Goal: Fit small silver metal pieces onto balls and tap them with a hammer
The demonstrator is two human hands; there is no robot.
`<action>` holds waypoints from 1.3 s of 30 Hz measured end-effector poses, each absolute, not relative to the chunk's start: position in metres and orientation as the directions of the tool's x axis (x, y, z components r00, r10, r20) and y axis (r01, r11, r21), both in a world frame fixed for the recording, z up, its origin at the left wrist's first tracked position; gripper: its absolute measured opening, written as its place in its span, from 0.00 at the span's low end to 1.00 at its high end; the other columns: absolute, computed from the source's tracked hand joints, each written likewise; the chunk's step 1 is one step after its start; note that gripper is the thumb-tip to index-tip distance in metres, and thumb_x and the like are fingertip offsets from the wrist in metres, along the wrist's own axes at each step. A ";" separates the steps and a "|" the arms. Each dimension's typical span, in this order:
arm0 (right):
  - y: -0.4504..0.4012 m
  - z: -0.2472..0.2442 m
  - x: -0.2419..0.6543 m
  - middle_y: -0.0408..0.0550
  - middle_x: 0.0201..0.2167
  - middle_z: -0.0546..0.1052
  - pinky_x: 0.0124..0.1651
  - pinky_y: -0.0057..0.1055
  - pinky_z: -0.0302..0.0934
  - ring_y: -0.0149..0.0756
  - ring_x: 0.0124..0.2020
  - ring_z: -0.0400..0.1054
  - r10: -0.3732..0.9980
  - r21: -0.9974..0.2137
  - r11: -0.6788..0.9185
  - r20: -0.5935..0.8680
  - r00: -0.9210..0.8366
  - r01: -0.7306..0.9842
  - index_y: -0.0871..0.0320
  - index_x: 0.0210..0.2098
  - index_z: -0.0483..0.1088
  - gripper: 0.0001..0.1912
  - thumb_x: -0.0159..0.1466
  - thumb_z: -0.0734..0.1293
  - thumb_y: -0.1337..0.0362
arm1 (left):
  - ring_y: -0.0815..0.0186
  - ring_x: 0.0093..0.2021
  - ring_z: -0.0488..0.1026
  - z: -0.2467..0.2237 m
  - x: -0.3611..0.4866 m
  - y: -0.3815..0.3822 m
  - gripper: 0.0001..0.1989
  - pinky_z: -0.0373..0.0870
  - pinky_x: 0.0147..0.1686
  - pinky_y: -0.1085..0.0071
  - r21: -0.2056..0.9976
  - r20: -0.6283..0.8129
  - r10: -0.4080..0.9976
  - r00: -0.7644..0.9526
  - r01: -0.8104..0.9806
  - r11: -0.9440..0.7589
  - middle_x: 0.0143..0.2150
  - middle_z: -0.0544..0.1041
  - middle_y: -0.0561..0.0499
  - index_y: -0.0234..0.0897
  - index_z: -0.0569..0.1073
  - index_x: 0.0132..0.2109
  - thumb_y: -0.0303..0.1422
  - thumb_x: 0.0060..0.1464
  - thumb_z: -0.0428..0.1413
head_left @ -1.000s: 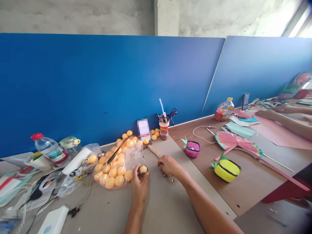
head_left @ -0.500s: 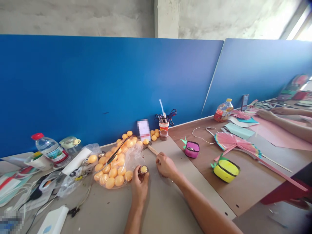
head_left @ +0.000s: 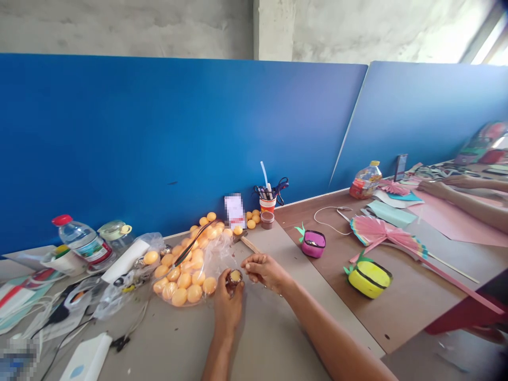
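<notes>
A small round dark-rimmed object with a yellowish centre (head_left: 235,277) is gripped by my left hand (head_left: 229,302), near the middle of the table. Just to its right, my right hand (head_left: 265,271) has its thumb and fingers pinched together; whatever they hold is too small to make out. A clear bag of orange balls (head_left: 184,278) lies left of my left hand. Beyond my right hand, a brush with a wooden handle (head_left: 249,244) rests on the table, its head near a loose orange ball (head_left: 237,230).
A cup of pens and scissors (head_left: 267,205) and a small brown jar (head_left: 267,220) stand by the blue partition. Purple (head_left: 313,244) and yellow pouches (head_left: 369,277) sit to the right. Bottles and cables crowd the left. Another person's hands (head_left: 434,188) rest on pink paper.
My right hand has moved left from beside the brush handle, closer to the round object, with its fingers now pinched. My left hand has barely moved.
</notes>
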State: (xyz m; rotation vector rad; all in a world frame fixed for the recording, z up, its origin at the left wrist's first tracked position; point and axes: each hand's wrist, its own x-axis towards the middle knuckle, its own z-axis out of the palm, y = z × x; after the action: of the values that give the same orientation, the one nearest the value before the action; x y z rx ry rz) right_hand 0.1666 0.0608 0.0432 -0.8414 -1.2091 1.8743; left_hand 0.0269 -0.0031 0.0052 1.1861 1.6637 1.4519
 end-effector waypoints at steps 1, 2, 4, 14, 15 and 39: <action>0.060 0.044 0.167 0.40 0.22 0.71 0.24 0.25 0.50 0.22 0.18 0.56 0.832 -0.917 -0.316 -0.145 -0.536 -0.242 0.61 0.30 0.73 0.15 0.46 0.73 0.57 | 0.59 0.39 0.77 0.006 0.027 -0.003 0.23 0.73 0.43 0.61 0.975 0.101 0.911 -0.400 0.222 -0.011 0.41 0.79 0.44 0.36 0.70 0.48 0.41 0.45 0.59; 0.060 0.045 0.168 0.41 0.23 0.72 0.25 0.25 0.50 0.22 0.18 0.58 0.819 -0.909 -0.338 -0.158 -0.552 -0.242 0.61 0.30 0.74 0.16 0.45 0.73 0.58 | 0.59 0.39 0.77 0.006 0.027 -0.003 0.23 0.73 0.42 0.61 0.976 0.101 0.911 -0.399 0.218 -0.013 0.41 0.79 0.45 0.37 0.70 0.48 0.41 0.46 0.59; 0.060 0.044 0.169 0.42 0.24 0.74 0.24 0.25 0.51 0.22 0.19 0.58 0.814 -0.910 -0.348 -0.175 -0.553 -0.225 0.61 0.30 0.74 0.15 0.44 0.73 0.61 | 0.59 0.40 0.77 0.004 0.027 -0.003 0.23 0.73 0.43 0.62 0.977 0.106 0.912 -0.395 0.213 -0.021 0.42 0.79 0.45 0.37 0.70 0.49 0.40 0.46 0.59; 0.057 0.043 0.163 0.35 0.15 0.65 0.24 0.24 0.46 0.23 0.18 0.54 0.877 -0.976 -0.217 -0.206 -0.434 0.024 0.60 0.24 0.70 0.04 0.47 0.65 0.69 | 0.58 0.41 0.76 -0.003 0.027 -0.005 0.22 0.72 0.45 0.59 0.952 0.156 0.930 -0.334 0.300 -0.052 0.46 0.77 0.41 0.36 0.69 0.52 0.39 0.50 0.57; 0.057 0.043 0.163 0.35 0.14 0.64 0.24 0.24 0.46 0.23 0.18 0.54 0.877 -0.976 -0.215 -0.210 -0.433 0.039 0.60 0.24 0.70 0.04 0.47 0.64 0.69 | 0.58 0.43 0.76 -0.003 0.027 -0.005 0.22 0.72 0.46 0.58 0.949 0.164 0.928 -0.335 0.310 -0.056 0.47 0.77 0.41 0.36 0.69 0.52 0.39 0.50 0.57; 0.056 0.043 0.164 0.36 0.13 0.66 0.21 0.23 0.46 0.24 0.16 0.55 0.845 -0.952 -0.236 -0.300 -0.444 0.194 0.59 0.23 0.69 0.08 0.49 0.61 0.76 | 0.55 0.46 0.75 -0.013 0.027 -0.004 0.19 0.72 0.47 0.56 0.886 0.302 0.908 -0.289 0.436 -0.156 0.47 0.77 0.40 0.36 0.71 0.50 0.33 0.50 0.56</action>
State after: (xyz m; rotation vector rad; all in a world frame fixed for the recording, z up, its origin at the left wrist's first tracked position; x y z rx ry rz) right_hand 0.1644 0.0562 0.0426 -1.2526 -1.5276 1.7282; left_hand 0.0266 -0.0044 -0.0126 1.5212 1.6797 1.4424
